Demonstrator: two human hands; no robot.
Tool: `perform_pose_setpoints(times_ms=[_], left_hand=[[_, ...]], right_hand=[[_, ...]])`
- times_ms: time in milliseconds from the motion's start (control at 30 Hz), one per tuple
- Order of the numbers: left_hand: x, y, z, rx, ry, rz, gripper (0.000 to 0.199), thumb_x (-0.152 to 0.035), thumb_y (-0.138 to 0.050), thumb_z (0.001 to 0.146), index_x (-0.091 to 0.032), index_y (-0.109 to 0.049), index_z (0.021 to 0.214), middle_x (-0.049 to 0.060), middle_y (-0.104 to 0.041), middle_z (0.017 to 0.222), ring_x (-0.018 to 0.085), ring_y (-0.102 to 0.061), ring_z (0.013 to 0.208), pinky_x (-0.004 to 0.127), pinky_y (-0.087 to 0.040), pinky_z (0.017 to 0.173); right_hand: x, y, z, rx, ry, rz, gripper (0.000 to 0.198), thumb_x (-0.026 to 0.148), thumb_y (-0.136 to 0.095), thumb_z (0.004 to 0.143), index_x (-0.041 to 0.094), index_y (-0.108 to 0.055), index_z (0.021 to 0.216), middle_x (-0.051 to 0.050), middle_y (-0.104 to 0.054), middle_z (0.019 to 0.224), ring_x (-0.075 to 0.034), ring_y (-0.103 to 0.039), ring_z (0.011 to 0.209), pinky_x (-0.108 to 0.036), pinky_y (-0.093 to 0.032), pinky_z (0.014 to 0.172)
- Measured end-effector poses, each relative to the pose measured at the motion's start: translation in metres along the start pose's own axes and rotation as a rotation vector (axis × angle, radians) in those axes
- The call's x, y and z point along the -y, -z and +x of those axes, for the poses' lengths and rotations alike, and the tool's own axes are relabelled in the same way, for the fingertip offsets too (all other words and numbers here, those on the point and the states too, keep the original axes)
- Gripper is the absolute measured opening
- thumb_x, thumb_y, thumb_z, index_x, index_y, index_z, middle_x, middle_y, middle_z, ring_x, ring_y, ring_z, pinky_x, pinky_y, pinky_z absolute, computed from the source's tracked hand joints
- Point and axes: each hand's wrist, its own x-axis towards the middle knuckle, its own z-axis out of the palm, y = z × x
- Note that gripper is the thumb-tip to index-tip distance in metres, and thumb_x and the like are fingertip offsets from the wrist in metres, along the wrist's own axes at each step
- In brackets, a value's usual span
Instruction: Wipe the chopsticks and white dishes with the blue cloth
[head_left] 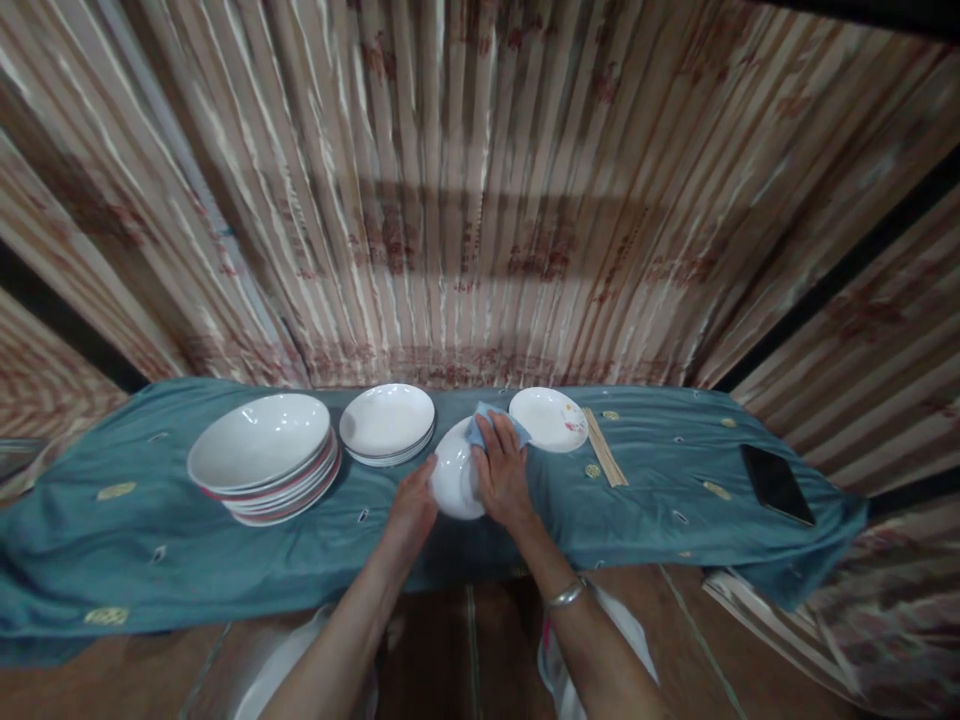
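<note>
A white plate [454, 478] is held up and tilted over the front part of the table. Its left edge is gripped by my left hand [412, 503]. My right hand [501, 470] presses a light blue cloth [480, 428] against the plate's upper right side, fingers laid over the cloth. The hand and cloth hide part of the plate. Just behind and to the left stands a short stack of white plates [386, 420]. To the right of the cloth lies a white plate with a small floral print [547, 420].
A tall stack of larger white bowls [262, 445] with some red rims stands at left. Several wooden chopsticks [604, 448] lie beside the floral plate. A black phone [776, 483] rests at far right. A green cloth [652, 520] covers the table; a patterned curtain [480, 250] hangs behind.
</note>
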Motion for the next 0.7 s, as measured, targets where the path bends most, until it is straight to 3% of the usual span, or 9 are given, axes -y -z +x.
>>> perform_pose_setpoints(times_ms=[267,500,700], left_hand=[[0.006,0.014,0.009,-0.099,0.016,0.036,0.034,-0.038,-0.074,0.069,-0.01,-0.07,0.088,0.014,-0.075,0.093,0.033,-0.065,0.107,0.043,-0.052,0.093],[0.007,0.015,0.014,-0.151,0.037,-0.002,0.03,-0.035,-0.067,0.076,-0.013,-0.07,0.095,0.012,-0.075,0.103,0.032,-0.063,0.111,0.044,-0.052,0.096],[0.006,0.019,0.013,-0.143,0.059,-0.023,0.031,-0.034,-0.068,0.078,-0.011,-0.07,0.099,0.014,-0.074,0.103,0.032,-0.062,0.113,0.043,-0.05,0.098]], right_hand=[[-0.033,-0.005,-0.001,-0.088,-0.114,0.239,0.049,0.034,-0.026,0.099,0.015,-0.04,0.141,-0.016,-0.048,0.14,-0.024,-0.04,0.134,-0.051,-0.033,0.113],[-0.043,-0.023,-0.013,-0.08,-0.265,0.333,0.056,0.043,-0.024,0.098,0.008,-0.04,0.139,-0.021,-0.046,0.141,-0.026,-0.041,0.134,-0.052,-0.03,0.114],[-0.042,-0.027,-0.02,-0.095,-0.348,0.409,0.061,0.052,-0.028,0.096,0.011,-0.04,0.14,-0.019,-0.043,0.146,-0.025,-0.038,0.137,-0.051,-0.027,0.116]])
